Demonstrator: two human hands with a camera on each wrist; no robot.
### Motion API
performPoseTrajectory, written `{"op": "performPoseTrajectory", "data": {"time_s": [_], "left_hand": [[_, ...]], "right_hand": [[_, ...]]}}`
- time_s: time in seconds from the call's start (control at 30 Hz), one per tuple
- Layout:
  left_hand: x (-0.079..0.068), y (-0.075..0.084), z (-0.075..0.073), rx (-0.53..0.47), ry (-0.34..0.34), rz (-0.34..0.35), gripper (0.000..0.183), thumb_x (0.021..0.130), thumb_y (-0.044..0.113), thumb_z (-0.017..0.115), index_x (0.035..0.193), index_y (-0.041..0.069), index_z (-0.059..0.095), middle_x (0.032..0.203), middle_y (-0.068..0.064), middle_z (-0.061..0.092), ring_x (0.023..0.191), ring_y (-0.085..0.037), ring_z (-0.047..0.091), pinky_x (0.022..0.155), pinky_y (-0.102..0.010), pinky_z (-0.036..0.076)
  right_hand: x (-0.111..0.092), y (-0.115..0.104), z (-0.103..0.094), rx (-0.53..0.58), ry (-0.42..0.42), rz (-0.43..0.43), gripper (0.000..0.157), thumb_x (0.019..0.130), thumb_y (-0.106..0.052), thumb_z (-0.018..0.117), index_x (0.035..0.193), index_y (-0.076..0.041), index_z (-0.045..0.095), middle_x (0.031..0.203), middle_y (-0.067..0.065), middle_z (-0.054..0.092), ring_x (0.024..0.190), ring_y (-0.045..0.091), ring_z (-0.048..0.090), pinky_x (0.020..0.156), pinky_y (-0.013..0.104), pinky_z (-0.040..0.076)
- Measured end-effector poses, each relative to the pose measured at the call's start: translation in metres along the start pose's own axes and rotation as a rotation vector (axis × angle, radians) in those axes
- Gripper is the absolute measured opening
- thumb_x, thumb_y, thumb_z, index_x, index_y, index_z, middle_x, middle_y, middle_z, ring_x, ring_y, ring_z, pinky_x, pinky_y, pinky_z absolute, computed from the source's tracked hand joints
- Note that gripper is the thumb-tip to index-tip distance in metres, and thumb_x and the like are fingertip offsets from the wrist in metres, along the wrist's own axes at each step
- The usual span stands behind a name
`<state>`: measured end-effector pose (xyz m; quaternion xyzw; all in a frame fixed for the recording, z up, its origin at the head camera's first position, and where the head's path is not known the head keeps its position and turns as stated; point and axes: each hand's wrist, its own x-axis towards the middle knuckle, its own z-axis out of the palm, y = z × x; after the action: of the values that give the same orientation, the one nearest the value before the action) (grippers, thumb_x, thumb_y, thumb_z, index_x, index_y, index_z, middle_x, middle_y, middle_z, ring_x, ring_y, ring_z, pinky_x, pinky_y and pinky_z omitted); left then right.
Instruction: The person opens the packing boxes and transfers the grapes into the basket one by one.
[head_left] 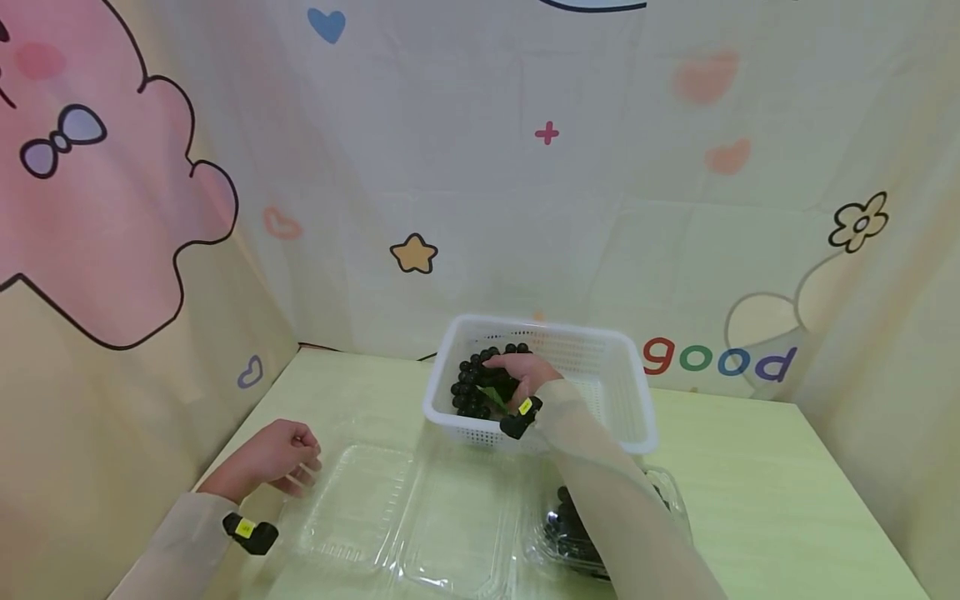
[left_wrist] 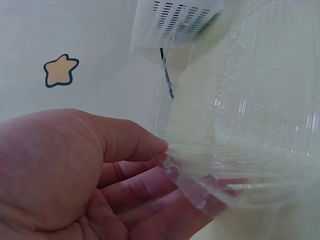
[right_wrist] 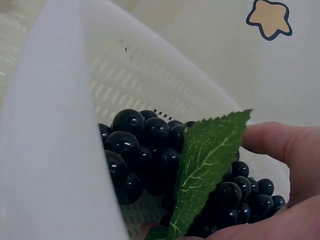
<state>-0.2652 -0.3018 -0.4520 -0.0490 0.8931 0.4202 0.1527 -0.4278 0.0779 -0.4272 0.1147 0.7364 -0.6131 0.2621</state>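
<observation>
In the head view my right hand (head_left: 527, 372) reaches into a white perforated basket (head_left: 637, 400) and grips a bunch of black grapes (head_left: 467, 392). The right wrist view shows a serrated green leaf (right_wrist: 207, 157) on the bunch, with my thumb and fingers on either side of the grapes (right_wrist: 160, 132). My left hand (head_left: 277, 457) is at the left edge of an open clear plastic clamshell box (head_left: 457, 521). Seen from the left wrist, its thumb and fingers pinch the thin rim of that box (left_wrist: 265, 115).
Right of the open box, a second clear box (head_left: 678, 504) with dark grapes (head_left: 573, 529) inside is partly hidden by my right forearm. The basket stands at the back of the pale table (head_left: 765, 492), close to a printed curtain (head_left: 480, 167).
</observation>
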Motion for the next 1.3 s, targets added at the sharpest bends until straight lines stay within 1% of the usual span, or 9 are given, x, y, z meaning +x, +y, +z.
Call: {"op": "performPoseTrajectory", "data": {"time_s": [0.1,0.2,0.47,0.57,0.73,0.93,1.07,1.17,1.3], "left_hand": [[-0.001,0.002,0.0,0.004,-0.002,0.005,0.014,0.102,0.009,0.058,0.104,-0.005,0.06,0.099,-0.017,0.075,0.078,-0.023,0.07,0.065,-0.038,0.063],[-0.002,0.003,0.0,0.01,-0.002,0.008,0.014,0.101,0.009,0.058,0.104,-0.005,0.06,0.098,-0.017,0.074,0.078,-0.023,0.071,0.065,-0.038,0.064],[-0.001,0.003,0.002,0.052,0.002,-0.01,0.019,0.102,0.012,0.058,0.11,-0.005,0.06,0.097,-0.016,0.072,0.078,-0.023,0.07,0.068,-0.037,0.063],[-0.003,0.005,0.002,0.113,0.041,0.016,0.022,0.102,0.014,0.059,0.112,-0.006,0.061,0.098,-0.017,0.07,0.076,-0.022,0.067,0.067,-0.035,0.062],[-0.01,0.021,0.009,0.321,0.209,0.164,0.03,0.099,0.016,0.061,0.115,-0.009,0.061,0.102,-0.021,0.07,0.084,-0.028,0.068,0.072,-0.041,0.057],[-0.025,0.052,0.038,0.376,0.378,0.276,0.041,0.1,0.013,0.059,0.132,-0.011,0.055,0.121,-0.028,0.068,0.113,-0.044,0.065,0.093,-0.055,0.055],[-0.035,0.07,0.066,0.34,0.453,0.397,0.04,0.099,0.01,0.06,0.135,-0.009,0.056,0.126,-0.026,0.068,0.118,-0.042,0.064,0.099,-0.055,0.054],[-0.039,0.083,0.091,0.266,0.454,0.488,0.036,0.097,0.007,0.064,0.131,-0.007,0.06,0.123,-0.022,0.07,0.113,-0.038,0.068,0.096,-0.051,0.057],[-0.045,0.1,0.126,0.107,0.363,0.569,0.031,0.094,0.001,0.066,0.125,-0.005,0.065,0.118,-0.018,0.072,0.107,-0.034,0.071,0.091,-0.043,0.06]], "right_hand": [[-0.002,-0.001,-0.003,-0.032,-0.035,-0.014,0.051,0.103,-0.023,0.061,0.152,-0.016,0.05,0.172,0.015,0.012,0.154,0.049,0.02,0.109,0.068,0.042],[-0.006,-0.002,-0.005,-0.006,-0.059,-0.007,0.05,0.105,-0.016,0.055,0.154,-0.021,0.047,0.173,0.013,0.009,0.156,0.046,0.015,0.111,0.069,0.039],[-0.025,0.0,-0.01,0.135,-0.022,0.025,0.054,0.103,-0.031,0.06,0.153,-0.017,0.048,0.173,0.016,0.0,0.158,0.042,0.008,0.117,0.065,0.035],[-0.042,0.0,-0.013,0.096,-0.036,-0.031,0.051,0.104,-0.029,0.058,0.153,-0.018,0.048,0.173,0.015,0.0,0.158,0.045,0.005,0.118,0.065,0.033],[-0.075,0.003,-0.021,0.072,-0.069,-0.144,0.05,0.105,-0.027,0.058,0.154,-0.018,0.048,0.174,0.01,-0.001,0.156,0.052,0.001,0.122,0.064,0.027],[-0.108,0.011,-0.031,0.019,-0.115,-0.281,0.053,0.108,-0.018,0.05,0.158,-0.005,0.037,0.173,0.013,0.007,0.157,0.047,0.003,0.126,0.062,0.019],[-0.125,0.022,-0.037,-0.047,-0.091,-0.371,0.071,0.104,-0.029,0.059,0.159,0.001,0.026,0.17,0.018,0.015,0.157,0.041,0.016,0.125,0.056,0.026],[-0.141,0.034,-0.04,-0.11,-0.068,-0.444,0.076,0.103,-0.031,0.062,0.159,0.0,0.023,0.167,0.019,0.024,0.154,0.038,0.03,0.123,0.053,0.033],[-0.165,0.055,-0.038,-0.227,0.013,-0.52,0.066,0.1,-0.032,0.066,0.154,-0.004,0.04,0.159,0.017,0.044,0.143,0.036,0.048,0.117,0.053,0.041]]}}
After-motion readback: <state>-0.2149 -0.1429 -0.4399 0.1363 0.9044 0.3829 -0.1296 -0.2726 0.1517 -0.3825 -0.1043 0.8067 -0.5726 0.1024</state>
